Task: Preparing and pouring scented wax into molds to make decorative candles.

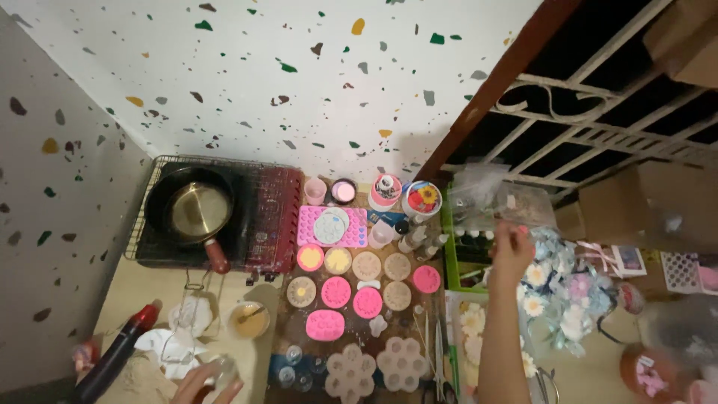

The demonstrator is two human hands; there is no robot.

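the left hand [206, 384] wraps around a clear glass jar [223, 369]. the right hand [511, 251] reaches up, its grip too blurry to tell. a small cup [250, 319] nearby holds yellow stuff.

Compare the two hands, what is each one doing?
The right hand is raised over the green tray, fingers pinched around something too small to make out; the left hand sits low at the frame's bottom edge, touching a clear glass jar. The right forearm shows in full, while the left hand is partly cut off. Both are bare.
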